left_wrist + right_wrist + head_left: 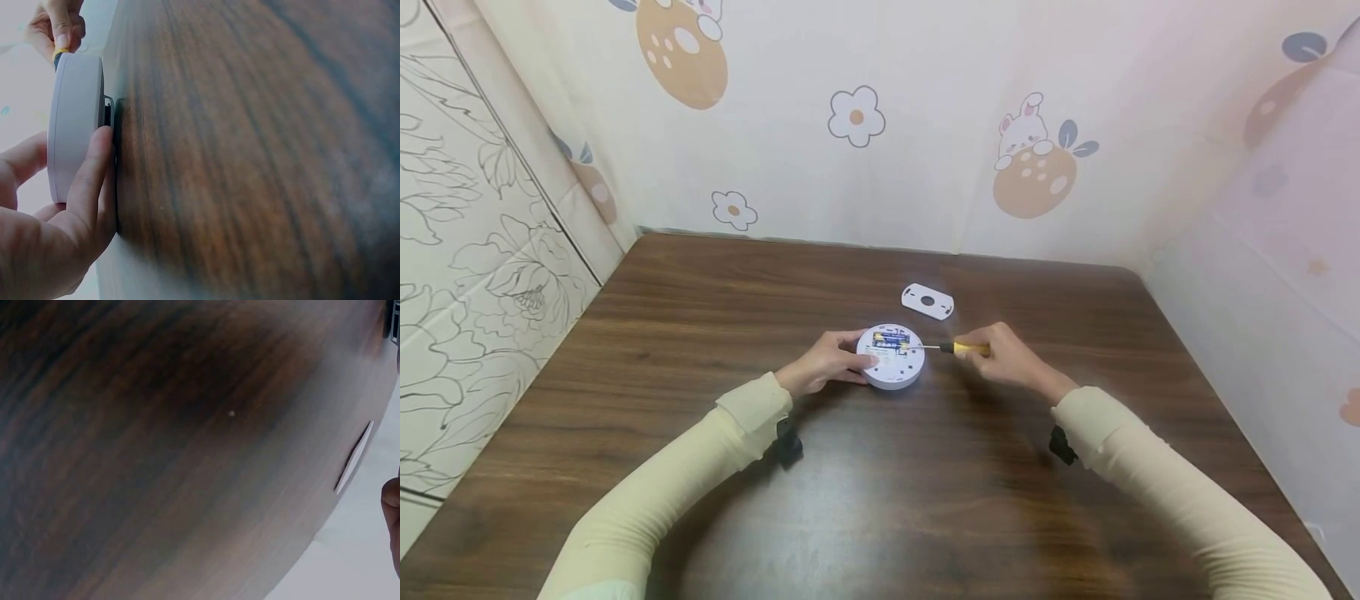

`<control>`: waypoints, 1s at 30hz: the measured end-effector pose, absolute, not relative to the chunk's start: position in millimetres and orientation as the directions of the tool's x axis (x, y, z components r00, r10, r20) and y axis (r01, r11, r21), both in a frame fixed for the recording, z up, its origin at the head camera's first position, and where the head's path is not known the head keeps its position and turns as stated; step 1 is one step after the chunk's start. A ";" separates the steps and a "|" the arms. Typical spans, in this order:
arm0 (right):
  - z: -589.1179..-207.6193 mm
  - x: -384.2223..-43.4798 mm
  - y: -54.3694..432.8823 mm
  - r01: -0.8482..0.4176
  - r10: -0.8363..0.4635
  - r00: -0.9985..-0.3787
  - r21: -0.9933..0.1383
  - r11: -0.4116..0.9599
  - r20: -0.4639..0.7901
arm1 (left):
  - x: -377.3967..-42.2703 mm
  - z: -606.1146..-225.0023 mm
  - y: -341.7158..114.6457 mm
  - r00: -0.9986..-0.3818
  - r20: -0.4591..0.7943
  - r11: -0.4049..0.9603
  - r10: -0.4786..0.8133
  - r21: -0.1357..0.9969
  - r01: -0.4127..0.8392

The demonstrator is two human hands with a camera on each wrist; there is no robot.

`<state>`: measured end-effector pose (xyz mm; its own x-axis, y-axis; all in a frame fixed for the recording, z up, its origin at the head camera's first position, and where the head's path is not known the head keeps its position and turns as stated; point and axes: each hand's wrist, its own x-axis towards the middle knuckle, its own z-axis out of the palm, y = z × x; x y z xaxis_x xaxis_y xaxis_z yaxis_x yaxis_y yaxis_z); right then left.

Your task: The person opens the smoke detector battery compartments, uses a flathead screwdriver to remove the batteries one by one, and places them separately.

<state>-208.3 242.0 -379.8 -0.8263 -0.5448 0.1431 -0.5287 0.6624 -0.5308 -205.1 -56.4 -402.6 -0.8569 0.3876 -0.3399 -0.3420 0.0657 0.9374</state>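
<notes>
- I see a wide bench of dark brown wood grain, its far right corner rounded off, a pale sheen across the nearer middle.
- Toward the far edge, a flat white plate with rounded ends and a dark round centre lies slantwise, directly on the wood.
- Just nearer, a round white device; whether it touches the bench, I can't tell.
- A tiny pale speck shows on the surface.
</notes>
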 end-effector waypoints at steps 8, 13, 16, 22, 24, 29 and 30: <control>-392.8 -209.1 243.7 -0.536 -0.523 -0.829 -0.549 0.642 0.198 | -206.2 -403.7 -57.1 -0.857 -0.343 0.049 0.385 0.934 -0.353; -398.3 -209.2 243.5 -0.515 -0.508 -0.840 -0.576 0.635 0.190 | -207.0 -404.5 -57.6 -0.858 -0.359 0.069 0.368 0.930 -0.360; -399.6 -209.5 243.1 -0.498 -0.504 -0.846 -0.592 0.634 0.171 | -207.0 -404.8 -57.8 -0.857 -0.369 0.081 0.359 0.927 -0.365; -400.4 -209.5 242.6 -0.463 -0.491 -0.860 -0.618 0.635 0.140 | -206.0 -403.3 -58.2 -0.855 -0.362 0.071 0.371 0.929 -0.363; -400.6 -209.4 242.7 -0.446 -0.484 -0.866 -0.632 0.634 0.126 | -205.7 -402.8 -58.2 -0.855 -0.360 0.067 0.373 0.930 -0.363; -401.5 -209.1 243.5 -0.417 -0.472 -0.875 -0.656 0.629 0.104 | -204.8 -401.2 -57.9 -0.854 -0.357 0.071 0.377 0.931 -0.358; -402.1 -209.1 243.7 -0.409 -0.467 -0.879 -0.661 0.629 0.100 | -204.7 -400.8 -57.8 -0.854 -0.357 0.072 0.378 0.931 -0.357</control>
